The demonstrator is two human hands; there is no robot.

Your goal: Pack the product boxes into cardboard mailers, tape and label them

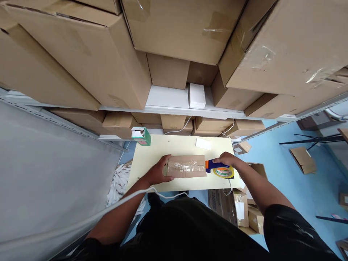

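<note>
A small brown cardboard box (pixel 187 166) lies on a pale yellow table (pixel 174 146), with clear tape running along its top. My left hand (pixel 159 171) grips the box's left end, fingers curled over the edge. My right hand (pixel 227 159) is closed on a tape dispenser (pixel 221 170) with a blue and orange body and a yellow roll, set at the box's right end.
A green and white carton (pixel 141 136) and a white card (pixel 203 144) sit at the table's far edge. Large cardboard boxes (pixel 81 54) fill shelves behind and overhead. More boxes (pixel 231 206) stand on the blue floor at right. White strips (pixel 118 185) are piled at left.
</note>
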